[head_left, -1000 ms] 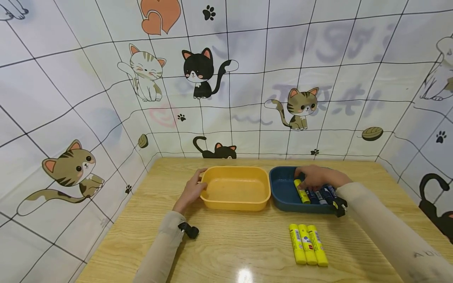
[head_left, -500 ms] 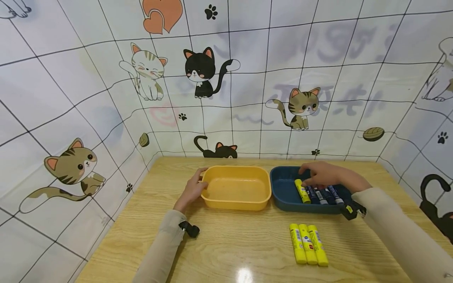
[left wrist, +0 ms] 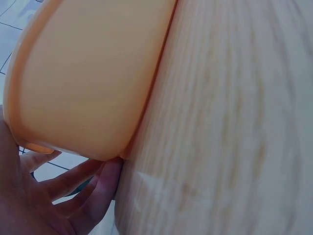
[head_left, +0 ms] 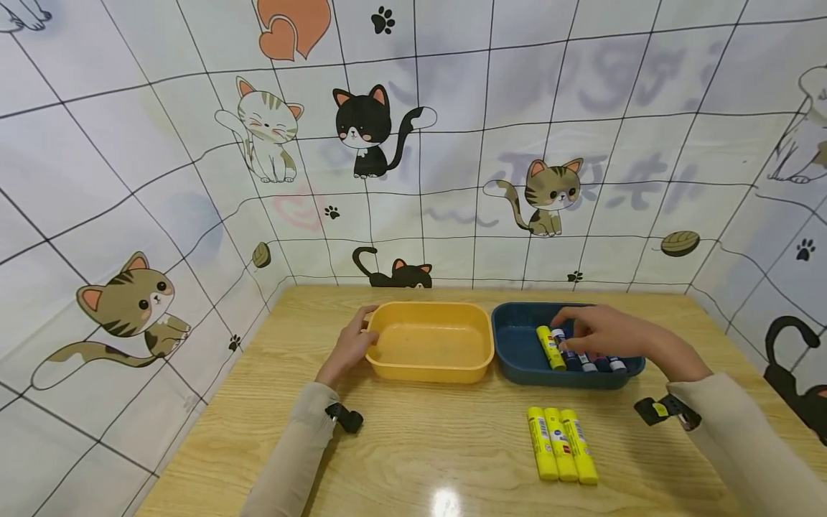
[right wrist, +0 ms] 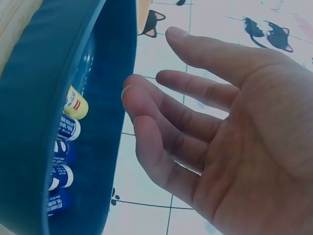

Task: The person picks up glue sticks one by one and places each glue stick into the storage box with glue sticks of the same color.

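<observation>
My left hand point(head_left: 349, 347) grips the left end of a yellow plastic bin point(head_left: 429, 375). The thumb is over the rim and the fingers lie along the outer wall, as the left wrist view shows. To its right is a blue plastic bin point(head_left: 549, 378). In it a yellow glue stick point(head_left: 550, 348) lies beside several dark blue glue sticks point(right wrist: 62, 152) with white or blue ends. Over this bin hovers my right hand point(head_left: 607, 334), fingers loosely bent and nothing in them. It partly covers the blue sticks in the head view.
Three yellow glue sticks point(head_left: 561, 444) lie side by side on the wooden table point(head_left: 413, 431), in front of the blue bin. Behind the table and at both sides hangs a white sheet point(head_left: 452, 215) with cat drawings.
My right hand has let go of the yellow glue stick in the blue bin and drawn back to the right, uncovering more of the blue sticks. The left hand stays put.
</observation>
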`<state>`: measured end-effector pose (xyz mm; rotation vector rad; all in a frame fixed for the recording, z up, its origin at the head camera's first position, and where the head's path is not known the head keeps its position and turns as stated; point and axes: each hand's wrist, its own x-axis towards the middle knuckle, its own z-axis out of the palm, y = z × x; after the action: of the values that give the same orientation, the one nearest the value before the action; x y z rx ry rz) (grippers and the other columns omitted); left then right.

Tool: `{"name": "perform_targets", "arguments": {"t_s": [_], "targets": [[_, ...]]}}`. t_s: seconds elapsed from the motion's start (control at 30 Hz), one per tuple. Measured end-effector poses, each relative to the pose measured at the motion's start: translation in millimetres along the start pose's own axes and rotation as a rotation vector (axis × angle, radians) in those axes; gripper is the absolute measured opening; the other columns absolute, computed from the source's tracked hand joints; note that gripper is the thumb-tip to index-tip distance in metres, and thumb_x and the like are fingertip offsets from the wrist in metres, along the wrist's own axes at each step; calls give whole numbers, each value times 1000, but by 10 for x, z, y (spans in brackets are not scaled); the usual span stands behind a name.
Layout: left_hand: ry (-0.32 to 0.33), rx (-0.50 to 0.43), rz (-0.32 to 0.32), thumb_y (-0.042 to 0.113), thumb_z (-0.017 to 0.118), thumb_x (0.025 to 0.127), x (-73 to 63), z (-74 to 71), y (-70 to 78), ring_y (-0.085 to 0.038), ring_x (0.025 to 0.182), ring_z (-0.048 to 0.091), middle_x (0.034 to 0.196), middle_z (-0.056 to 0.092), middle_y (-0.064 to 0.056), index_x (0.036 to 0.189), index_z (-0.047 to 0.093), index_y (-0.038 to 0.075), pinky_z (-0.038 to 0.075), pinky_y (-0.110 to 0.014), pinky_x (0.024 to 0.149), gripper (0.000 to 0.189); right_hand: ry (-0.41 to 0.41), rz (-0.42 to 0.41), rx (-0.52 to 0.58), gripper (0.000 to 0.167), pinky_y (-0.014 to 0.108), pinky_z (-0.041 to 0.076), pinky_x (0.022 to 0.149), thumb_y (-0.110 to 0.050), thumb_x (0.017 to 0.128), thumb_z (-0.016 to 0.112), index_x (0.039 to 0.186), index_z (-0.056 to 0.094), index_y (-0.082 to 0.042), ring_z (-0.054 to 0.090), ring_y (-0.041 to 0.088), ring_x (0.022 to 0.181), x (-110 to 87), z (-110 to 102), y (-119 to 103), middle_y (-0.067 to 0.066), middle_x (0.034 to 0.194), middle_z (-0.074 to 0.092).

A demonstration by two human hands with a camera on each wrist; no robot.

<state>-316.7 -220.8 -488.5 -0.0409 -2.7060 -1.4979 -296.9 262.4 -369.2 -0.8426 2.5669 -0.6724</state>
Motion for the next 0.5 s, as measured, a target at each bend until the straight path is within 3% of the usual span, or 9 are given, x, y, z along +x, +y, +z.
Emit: {"name": "perform_targets", "arguments": {"t_s": [0.2,0.3,0.4,0.5], "targets": [[-1,-1,-2,9,53,87,-1,25,0,-28,95,67,126,66,-24,155,44,21,57,-32,71,69,15,5,52,47,32,54,60,-33,100,66,138,55,-9,64,17,66,-169,88,1,0,82,65],[0,4,-2,9,53,87,-4,21,5,-29,98,66,126,66,-24,155,44,22,56,-32,72,69,39,-33,76,41,31,54,59,-30,101,66,134,57,-10,64,17,66,-212,133,18,1,81,66],[-5,15,-1,10,53,88,-2,6,6,-30,101,66,128,65,-23,154,44,24,56,-31,74,68,56,-48,51,38,30,52,56,-27,100,67,132,58,-8,63,18,63,-151,148,31,-1,79,66],[-3,16,-2,10,53,89,-4,-10,-5,-31,101,66,128,65,-23,154,44,24,56,-31,74,68,43,-23,-32,43,29,49,55,-26,99,68,134,58,-3,62,19,59,42,125,45,-1,75,67]]}}
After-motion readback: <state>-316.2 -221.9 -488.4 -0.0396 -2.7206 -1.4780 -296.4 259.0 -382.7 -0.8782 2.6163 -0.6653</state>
